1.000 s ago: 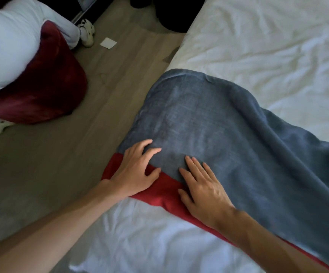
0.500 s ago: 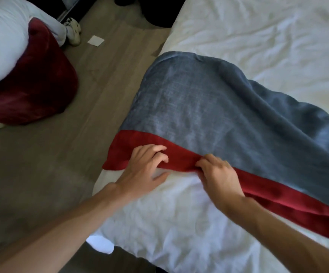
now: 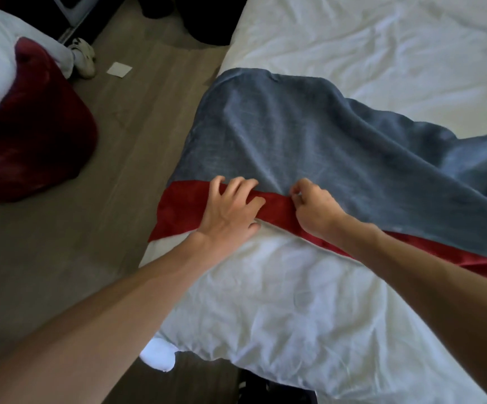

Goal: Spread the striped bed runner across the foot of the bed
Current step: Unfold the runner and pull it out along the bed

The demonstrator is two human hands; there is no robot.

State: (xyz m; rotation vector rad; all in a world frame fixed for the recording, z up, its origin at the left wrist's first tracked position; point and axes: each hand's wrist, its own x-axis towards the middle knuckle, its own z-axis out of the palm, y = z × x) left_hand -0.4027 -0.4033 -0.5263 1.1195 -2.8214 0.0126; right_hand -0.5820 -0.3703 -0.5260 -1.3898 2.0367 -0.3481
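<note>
The striped bed runner [image 3: 294, 135], blue-grey with a red band along its near edge, lies slanted and rumpled over the white bed [image 3: 294, 310]. Its left end reaches the bed's left edge. My left hand [image 3: 230, 211] rests on the red band with its fingers spread and bent, fingertips at the seam. Just to the right, my right hand [image 3: 315, 211] pinches the fabric where red meets blue, fingers curled. The runner's right part runs out of view.
Wood floor [image 3: 105, 228] lies to the left of the bed. A dark red seat [image 3: 32, 141] with a white pillow on it stands at far left. A shoe [image 3: 85, 56] and a paper scrap [image 3: 119, 70] are on the floor. Dark objects [image 3: 207, 24] sit near the bed's upper left.
The runner's near edge was folded back, so the red band now shows wide. Both hands moved from flat on the blue cloth to the red band; the right hand closed into a pinch.
</note>
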